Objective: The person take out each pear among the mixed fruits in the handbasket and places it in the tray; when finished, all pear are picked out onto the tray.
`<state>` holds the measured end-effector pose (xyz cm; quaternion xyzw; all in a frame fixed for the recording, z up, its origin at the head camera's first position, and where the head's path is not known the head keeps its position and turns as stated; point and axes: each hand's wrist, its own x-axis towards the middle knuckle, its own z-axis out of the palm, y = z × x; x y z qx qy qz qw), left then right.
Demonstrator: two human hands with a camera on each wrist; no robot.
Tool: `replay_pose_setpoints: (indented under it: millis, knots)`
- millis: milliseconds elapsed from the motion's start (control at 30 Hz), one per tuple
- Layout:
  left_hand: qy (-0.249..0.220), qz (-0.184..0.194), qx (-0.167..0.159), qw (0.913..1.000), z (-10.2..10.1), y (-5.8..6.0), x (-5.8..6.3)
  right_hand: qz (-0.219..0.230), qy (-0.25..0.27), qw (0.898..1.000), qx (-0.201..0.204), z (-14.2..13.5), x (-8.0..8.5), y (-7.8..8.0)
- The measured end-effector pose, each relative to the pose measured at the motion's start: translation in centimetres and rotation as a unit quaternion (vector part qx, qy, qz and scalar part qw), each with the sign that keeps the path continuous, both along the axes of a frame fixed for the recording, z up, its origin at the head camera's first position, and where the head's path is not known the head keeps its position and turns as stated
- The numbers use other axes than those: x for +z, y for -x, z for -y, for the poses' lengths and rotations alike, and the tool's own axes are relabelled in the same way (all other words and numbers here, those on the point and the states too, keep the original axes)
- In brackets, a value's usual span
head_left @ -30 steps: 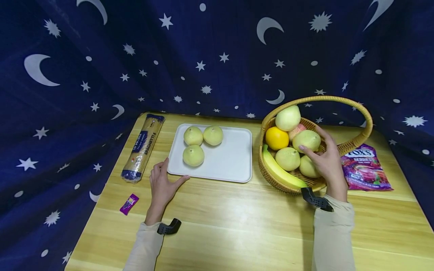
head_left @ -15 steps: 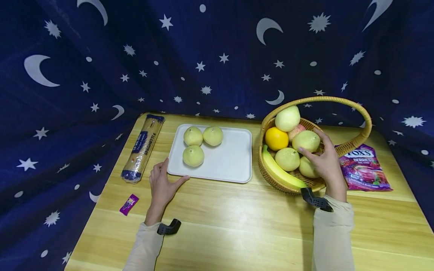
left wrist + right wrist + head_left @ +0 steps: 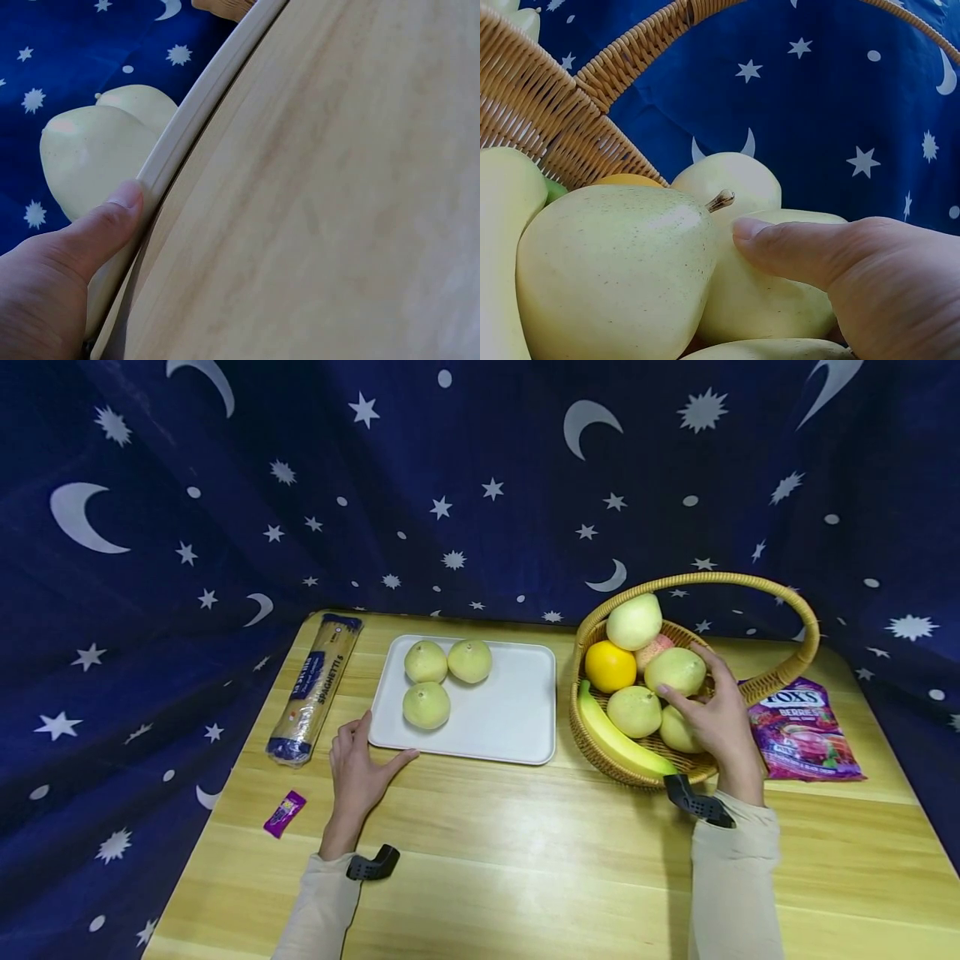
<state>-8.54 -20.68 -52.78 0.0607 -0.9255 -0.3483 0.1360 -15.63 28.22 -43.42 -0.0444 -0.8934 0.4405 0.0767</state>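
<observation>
My left hand is at the near left corner of a white tray, thumb and index finger spread along its edges. In the left wrist view the thumb touches the tray's rim. Three pale green pears stand on the tray's left part. My right hand reaches into a wicker basket and grips a pear between thumb and fingers. Its fingertips are partly hidden behind the fruit. Around it lie other pears, an orange, a pinkish fruit and a banana.
The basket's tall handle arches above and to the right of my right hand. A purple candy bag lies right of the basket. At left are a spaghetti pack and a small purple wrapped candy. A starry blue cloth hangs behind.
</observation>
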Motion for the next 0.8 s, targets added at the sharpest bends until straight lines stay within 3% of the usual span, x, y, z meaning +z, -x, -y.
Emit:
replay_pose_setpoints:
  millis: [800]
  knots:
    - [0.000, 0.006, -0.001, 1.0000, 0.02, 0.06, -0.06, -0.012, 0.021, 1.000, -0.016, 0.24, -0.18, -0.02]
